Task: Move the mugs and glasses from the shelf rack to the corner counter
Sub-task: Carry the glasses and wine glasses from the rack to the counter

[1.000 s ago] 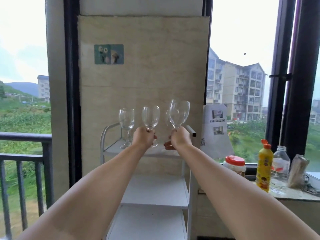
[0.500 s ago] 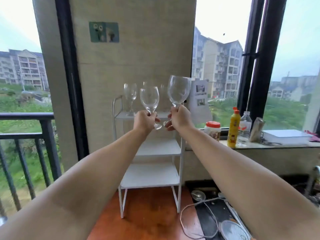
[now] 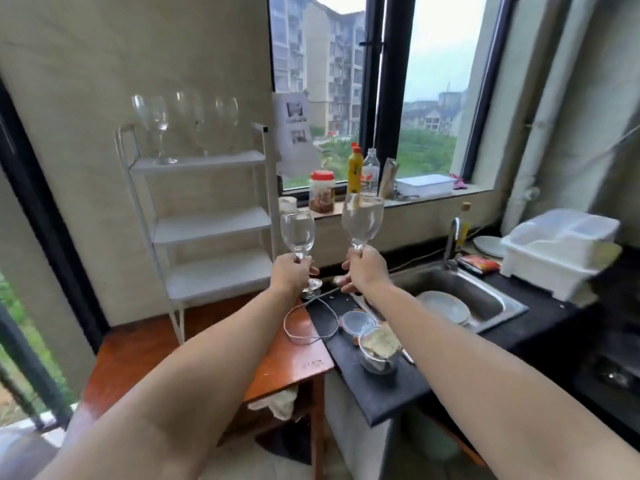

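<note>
My left hand (image 3: 290,273) grips the stem of a clear wine glass (image 3: 298,235), held upright over the far end of the wooden table. My right hand (image 3: 362,268) grips the stem of a second, slightly larger wine glass (image 3: 363,220), also upright, just left of the sink. Both glasses are well clear of the white shelf rack (image 3: 207,223) at the back left. On the rack's top shelf stands a wine glass (image 3: 154,124); fainter blurred glasses (image 3: 227,112) show beside it. The black counter (image 3: 367,382) runs below my right arm.
A steel sink (image 3: 485,299) holds plates, with a tap behind it. A white dish rack (image 3: 557,251) sits at the right. The window sill carries a jar (image 3: 322,192), a yellow bottle (image 3: 355,169) and a clear bottle. A cable, lids and a bowl lie on the counter's near part.
Both hands have carried their glasses away from the rack, down and to the right. My view has swung right, bringing the sink and counter into sight.
</note>
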`<state>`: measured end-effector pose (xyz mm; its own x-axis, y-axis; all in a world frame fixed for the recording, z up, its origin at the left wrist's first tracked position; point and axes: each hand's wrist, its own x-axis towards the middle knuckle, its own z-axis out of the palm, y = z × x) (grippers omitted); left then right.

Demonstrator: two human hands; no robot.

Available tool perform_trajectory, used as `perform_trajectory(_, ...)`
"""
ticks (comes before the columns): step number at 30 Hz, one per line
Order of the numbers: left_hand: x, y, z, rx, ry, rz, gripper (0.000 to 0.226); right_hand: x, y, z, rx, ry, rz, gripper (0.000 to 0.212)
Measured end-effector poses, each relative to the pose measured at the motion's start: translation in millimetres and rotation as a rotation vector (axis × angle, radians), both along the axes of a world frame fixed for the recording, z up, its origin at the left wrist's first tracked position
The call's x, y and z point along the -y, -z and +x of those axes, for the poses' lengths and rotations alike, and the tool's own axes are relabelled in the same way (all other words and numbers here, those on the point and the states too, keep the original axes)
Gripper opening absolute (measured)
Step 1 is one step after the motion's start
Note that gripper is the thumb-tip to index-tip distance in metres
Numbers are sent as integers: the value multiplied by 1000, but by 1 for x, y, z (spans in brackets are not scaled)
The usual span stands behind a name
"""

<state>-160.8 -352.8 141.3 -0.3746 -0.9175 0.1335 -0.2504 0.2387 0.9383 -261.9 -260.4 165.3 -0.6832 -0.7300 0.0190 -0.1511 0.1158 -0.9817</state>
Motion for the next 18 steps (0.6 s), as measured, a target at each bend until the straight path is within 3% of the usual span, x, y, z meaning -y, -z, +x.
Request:
perform_trajectory(7, -115, 40, -77, 107, 148, 52, 39, -132, 57, -74, 105, 215, 91, 20)
perform_trajectory(18, -397, 112, -229, 251, 495, 250, 26, -432, 112, -187, 226, 517, 202, 17)
